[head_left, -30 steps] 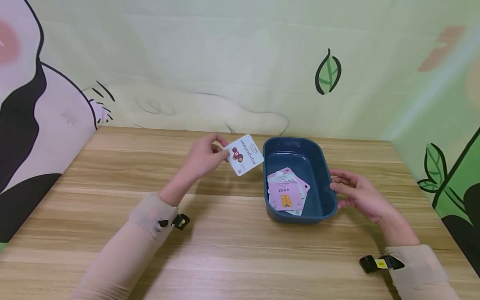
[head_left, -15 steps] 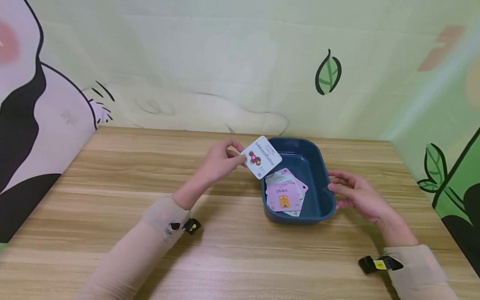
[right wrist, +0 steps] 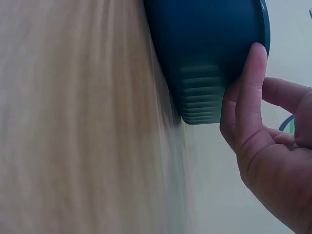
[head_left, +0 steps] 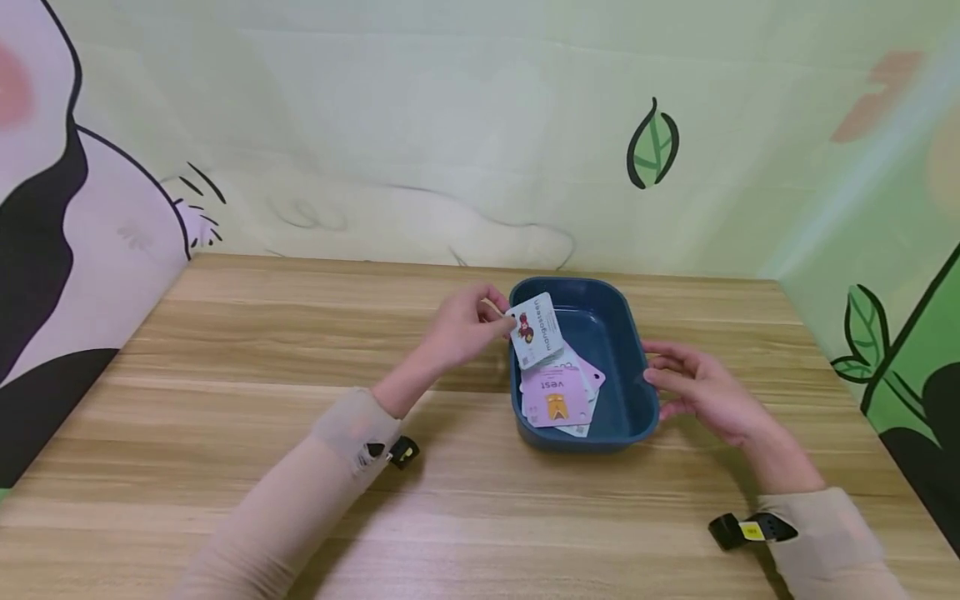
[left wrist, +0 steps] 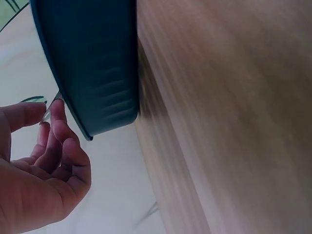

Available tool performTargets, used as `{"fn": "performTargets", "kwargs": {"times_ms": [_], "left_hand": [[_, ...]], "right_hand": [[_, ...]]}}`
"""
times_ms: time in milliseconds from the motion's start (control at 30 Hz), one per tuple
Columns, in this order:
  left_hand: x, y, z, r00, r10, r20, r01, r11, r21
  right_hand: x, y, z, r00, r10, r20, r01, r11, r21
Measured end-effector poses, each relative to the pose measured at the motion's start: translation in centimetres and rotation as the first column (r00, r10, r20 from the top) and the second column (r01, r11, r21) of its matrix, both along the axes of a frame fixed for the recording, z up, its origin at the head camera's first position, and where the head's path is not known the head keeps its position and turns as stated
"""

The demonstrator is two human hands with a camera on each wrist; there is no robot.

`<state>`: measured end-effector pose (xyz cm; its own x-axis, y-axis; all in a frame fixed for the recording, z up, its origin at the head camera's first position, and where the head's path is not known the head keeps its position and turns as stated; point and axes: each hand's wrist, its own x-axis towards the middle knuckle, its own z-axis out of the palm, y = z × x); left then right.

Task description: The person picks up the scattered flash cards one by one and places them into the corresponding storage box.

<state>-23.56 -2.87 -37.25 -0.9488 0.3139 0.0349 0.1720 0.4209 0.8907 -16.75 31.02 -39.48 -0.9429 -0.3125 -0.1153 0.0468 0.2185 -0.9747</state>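
Observation:
My left hand [head_left: 468, 327] pinches a white card [head_left: 537, 332] printed "mangosteen" between thumb and fingers, at the left rim of a dark blue plastic bin [head_left: 626, 333]. The card hangs over the bin's left side, tilted, and overlaps the cards beneath. Several cards lie in the bin, a pink "vest" card [head_left: 553, 398] on top. In the left wrist view only the card's thin edge [left wrist: 47, 115] shows above the bin's rim. My right hand [head_left: 701, 387] touches the bin's right side from outside; in the right wrist view the fingers [right wrist: 252, 92] rest against the wall near its rim.
The bin stands on a wood-grain table [head_left: 360, 333], toward its far edge. A pale green backdrop [head_left: 375, 125] with painted leaves rises behind the table and along its right side. Both forearms cross the near part of the table.
My left hand has carried the mangosteen card rightward from outside the bin to over its left side. The bin has shifted slightly left, and my right hand has moved left along with it.

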Motion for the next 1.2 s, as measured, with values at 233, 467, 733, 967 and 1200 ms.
{"fn": "performTargets", "kwargs": {"times_ms": [233, 467, 733, 967, 1200], "left_hand": [[0.1, 0.0, -0.3, 0.997, 0.020, -0.069, -0.025, 0.997, -0.070], [0.1, -1.1, -0.3, 0.998, 0.025, -0.066, -0.031, 0.995, -0.095], [0.5, -3.5, 0.3, 0.998, -0.023, -0.051, 0.014, 0.987, -0.163], [0.8, -6.7, 0.1, 0.996, -0.092, -0.012, 0.085, 0.961, -0.264], [1.2, -10.4, -0.5, 0.991, -0.131, 0.031, 0.134, 0.942, -0.308]], "right_hand": [[0.0, -0.3, 0.1, 1.000, 0.006, -0.004, -0.006, 1.000, 0.024], [0.0, -0.3, 0.3, 1.000, 0.011, 0.000, -0.011, 1.000, 0.028], [0.1, -0.1, 0.4, 1.000, 0.016, -0.001, -0.016, 0.999, 0.033], [0.2, 0.5, 0.6, 0.999, 0.033, -0.035, -0.030, 0.996, 0.082], [0.4, 1.2, 1.5, 0.995, 0.045, -0.085, -0.025, 0.975, 0.222]]}}
